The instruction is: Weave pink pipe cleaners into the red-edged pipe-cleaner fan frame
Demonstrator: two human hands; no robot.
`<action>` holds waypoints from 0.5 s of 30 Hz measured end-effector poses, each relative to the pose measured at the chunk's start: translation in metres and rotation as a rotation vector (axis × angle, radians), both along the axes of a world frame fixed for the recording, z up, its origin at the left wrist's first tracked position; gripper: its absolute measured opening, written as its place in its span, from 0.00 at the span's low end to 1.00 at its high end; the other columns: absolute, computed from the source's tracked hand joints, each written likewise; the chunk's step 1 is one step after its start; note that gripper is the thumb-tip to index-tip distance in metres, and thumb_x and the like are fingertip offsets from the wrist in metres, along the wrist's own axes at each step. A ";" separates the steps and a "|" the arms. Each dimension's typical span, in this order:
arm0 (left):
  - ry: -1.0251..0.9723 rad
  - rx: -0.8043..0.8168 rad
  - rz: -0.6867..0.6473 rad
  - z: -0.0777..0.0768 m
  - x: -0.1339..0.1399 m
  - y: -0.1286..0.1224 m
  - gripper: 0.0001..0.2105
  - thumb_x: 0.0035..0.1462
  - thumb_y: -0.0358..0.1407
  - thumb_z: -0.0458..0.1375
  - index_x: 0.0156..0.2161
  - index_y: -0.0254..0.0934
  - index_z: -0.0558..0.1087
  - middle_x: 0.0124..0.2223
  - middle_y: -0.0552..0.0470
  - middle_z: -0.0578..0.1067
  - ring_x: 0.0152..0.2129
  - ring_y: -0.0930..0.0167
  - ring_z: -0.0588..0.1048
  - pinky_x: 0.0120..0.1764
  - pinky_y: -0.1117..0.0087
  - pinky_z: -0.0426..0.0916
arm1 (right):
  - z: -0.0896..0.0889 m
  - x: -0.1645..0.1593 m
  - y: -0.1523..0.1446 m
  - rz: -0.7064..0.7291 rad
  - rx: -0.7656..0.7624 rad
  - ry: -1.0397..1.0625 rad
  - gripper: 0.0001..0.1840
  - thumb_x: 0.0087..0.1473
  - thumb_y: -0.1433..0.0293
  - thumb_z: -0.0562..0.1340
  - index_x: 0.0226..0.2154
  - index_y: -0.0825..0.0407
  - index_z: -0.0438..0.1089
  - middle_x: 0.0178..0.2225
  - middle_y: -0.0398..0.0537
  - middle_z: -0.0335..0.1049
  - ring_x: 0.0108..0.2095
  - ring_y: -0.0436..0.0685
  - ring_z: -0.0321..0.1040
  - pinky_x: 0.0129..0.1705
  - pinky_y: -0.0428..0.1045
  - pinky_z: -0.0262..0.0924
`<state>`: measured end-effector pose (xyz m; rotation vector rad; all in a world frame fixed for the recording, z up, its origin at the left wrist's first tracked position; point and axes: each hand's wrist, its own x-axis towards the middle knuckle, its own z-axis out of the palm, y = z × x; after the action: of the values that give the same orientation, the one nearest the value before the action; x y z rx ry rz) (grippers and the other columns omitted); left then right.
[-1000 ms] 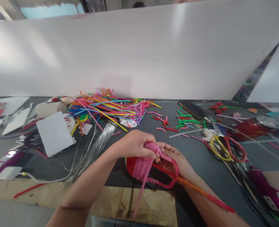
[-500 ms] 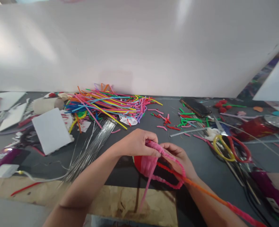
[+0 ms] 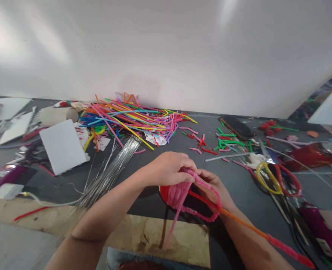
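Note:
A pink and red pipe-cleaner piece (image 3: 177,195) hangs between my hands, with a fuzzy wound rim forming an open loop. My left hand (image 3: 168,168) pinches a pink pipe cleaner (image 3: 175,222) at the top of the rim; its loose end dangles toward the table's front edge. Against the rim's far right side, my right hand (image 3: 217,189) is closed round the piece, its fingertips partly hidden. From the loop's right corner an orange and pink pipe-cleaner strand (image 3: 244,224) runs down across my right forearm.
A heap of coloured pipe cleaners (image 3: 126,120) lies at the back, above a bundle of bare wires (image 3: 112,170). Cut green and red bits (image 3: 228,142) are scattered right of it. Scissors (image 3: 269,178), a red can (image 3: 309,155) and purple glue guns (image 3: 7,178) lie at the sides.
My left hand has shifted slightly right along the rim, its fingers nearer my right hand. The pink tail still hangs down. The camera view has moved a little.

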<state>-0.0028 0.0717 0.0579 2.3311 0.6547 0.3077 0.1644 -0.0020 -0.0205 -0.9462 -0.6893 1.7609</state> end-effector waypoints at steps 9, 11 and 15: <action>0.036 -0.011 0.022 0.004 -0.001 -0.001 0.07 0.51 0.34 0.55 0.34 0.37 0.74 0.32 0.53 0.75 0.29 0.73 0.71 0.33 0.74 0.60 | 0.002 -0.002 0.000 0.043 -0.012 -0.019 0.10 0.39 0.68 0.71 0.29 0.52 0.74 0.25 0.41 0.73 0.24 0.48 0.67 0.30 0.44 0.61; 0.026 -0.052 0.060 0.004 -0.004 0.001 0.07 0.49 0.33 0.55 0.33 0.36 0.74 0.32 0.53 0.75 0.28 0.74 0.71 0.33 0.75 0.60 | 0.004 -0.001 0.002 0.042 -0.027 -0.021 0.12 0.40 0.67 0.70 0.31 0.52 0.74 0.28 0.42 0.74 0.26 0.48 0.67 0.31 0.44 0.61; 0.014 -0.210 0.176 0.004 -0.012 0.010 0.08 0.48 0.34 0.55 0.33 0.35 0.75 0.28 0.55 0.74 0.25 0.75 0.69 0.29 0.76 0.61 | 0.006 0.017 0.013 -0.144 -0.059 -0.032 0.15 0.42 0.66 0.69 0.36 0.51 0.73 0.33 0.44 0.74 0.31 0.48 0.69 0.34 0.43 0.63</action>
<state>-0.0147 0.0817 0.0623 2.0819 0.8598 0.2870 0.1813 0.0108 -0.0144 -1.0405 -0.5778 1.6495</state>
